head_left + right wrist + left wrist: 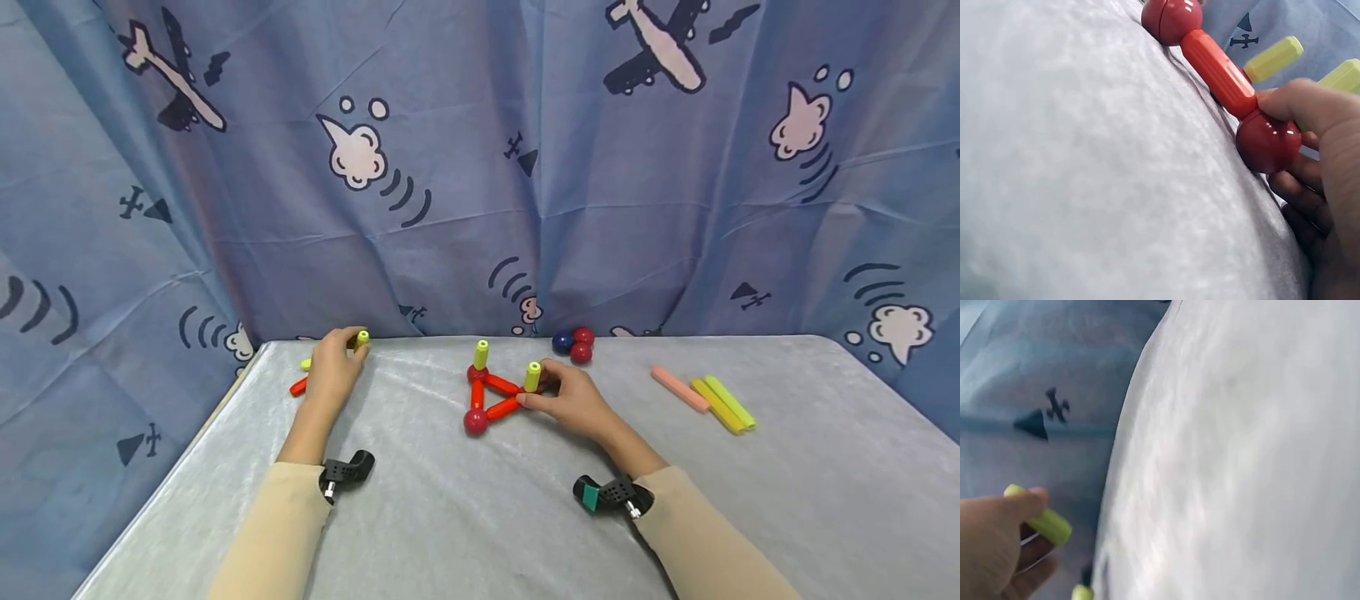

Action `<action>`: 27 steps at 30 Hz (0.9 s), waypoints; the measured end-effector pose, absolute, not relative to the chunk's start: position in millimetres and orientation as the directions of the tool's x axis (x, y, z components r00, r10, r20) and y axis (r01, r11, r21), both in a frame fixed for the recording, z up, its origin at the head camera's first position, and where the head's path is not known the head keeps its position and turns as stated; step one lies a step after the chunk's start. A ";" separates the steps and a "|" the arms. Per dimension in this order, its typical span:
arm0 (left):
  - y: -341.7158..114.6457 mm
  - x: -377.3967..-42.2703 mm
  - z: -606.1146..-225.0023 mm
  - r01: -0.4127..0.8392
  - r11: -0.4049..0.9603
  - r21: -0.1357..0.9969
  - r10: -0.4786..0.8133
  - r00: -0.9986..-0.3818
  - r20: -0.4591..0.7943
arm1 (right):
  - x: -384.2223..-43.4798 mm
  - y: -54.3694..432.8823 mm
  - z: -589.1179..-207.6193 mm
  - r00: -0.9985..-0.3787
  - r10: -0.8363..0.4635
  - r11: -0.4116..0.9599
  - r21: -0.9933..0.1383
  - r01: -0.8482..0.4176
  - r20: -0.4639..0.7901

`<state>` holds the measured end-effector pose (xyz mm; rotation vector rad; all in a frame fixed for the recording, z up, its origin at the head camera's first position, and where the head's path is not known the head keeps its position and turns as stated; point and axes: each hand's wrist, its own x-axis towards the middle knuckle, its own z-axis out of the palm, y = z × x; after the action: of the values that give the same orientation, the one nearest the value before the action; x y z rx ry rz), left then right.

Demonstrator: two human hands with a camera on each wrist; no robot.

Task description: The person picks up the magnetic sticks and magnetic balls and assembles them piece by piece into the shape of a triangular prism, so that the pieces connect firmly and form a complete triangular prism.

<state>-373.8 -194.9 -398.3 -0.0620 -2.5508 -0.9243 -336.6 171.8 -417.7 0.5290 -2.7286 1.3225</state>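
My left hand (pixel 330 371) pinches a short yellow-green rod (pixel 1054 526) between thumb and fingers, near the table's back left. At mid-table lies a triangle of red rods (pixel 502 409) joined by red balls (pixel 476 422). Short yellow-green rods stand upright on two of its corners, one at the back corner (pixel 481 357) and one at the right corner (pixel 533 378). With thumb and fingers my right hand (pixel 576 402) grips that right corner; in the right wrist view its red ball (pixel 1267 145) shows, the thumb lying where ball and red rod (pixel 1219 74) meet.
Beside the left hand lie a red rod (pixel 298 387) and a partly hidden yellow-green piece (pixel 305 364). A blue ball (pixel 562 342) and two red balls (pixel 581 353) sit behind the right hand. Longer pink (pixel 679 389), yellow (pixel 716 405) and yellow-green (pixel 731 402) sticks lie to the right.
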 end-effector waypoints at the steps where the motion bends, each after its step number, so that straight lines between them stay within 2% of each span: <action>1: -190.8 -373.2 -394.9 0.204 0.751 0.628 -0.088 -0.912 0.402 | -336.7 172.2 -418.0 -0.937 -0.277 0.574 -0.745 -0.340 0.214; 6: -162.8 -368.1 -374.7 0.304 0.522 0.797 0.016 -0.938 0.347 | -334.5 175.7 -418.5 -0.918 -0.317 0.568 -0.728 -0.384 0.237; 11: -133.4 -362.2 -366.6 0.325 0.344 0.881 0.218 -0.940 0.262 | -331.5 176.4 -420.2 -0.881 -0.395 0.564 -0.688 -0.456 0.260; 15: -114.4 -357.1 -369.2 0.319 0.312 0.895 0.363 -0.911 0.198 | -331.2 175.2 -421.9 -0.888 -0.372 0.582 -0.678 -0.449 0.269; 19: -101.3 -354.1 -375.0 0.366 0.287 0.885 0.471 -0.859 0.202 | -331.6 174.4 -421.3 -0.911 -0.322 0.602 -0.687 -0.407 0.258; 23: -93.4 -352.7 -378.6 0.410 0.282 0.867 0.523 -0.824 0.219 | -332.6 173.3 -420.5 -0.915 -0.312 0.617 -0.677 -0.401 0.258; 27: -91.2 -352.0 -381.7 0.400 0.312 0.862 0.522 -0.830 0.196 | -333.1 171.4 -420.0 -0.918 -0.304 0.621 -0.678 -0.393 0.254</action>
<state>-352.0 -91.2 -381.7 -0.9318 -2.6386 -1.6737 -333.1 171.4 -420.0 0.5877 -2.7247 1.1812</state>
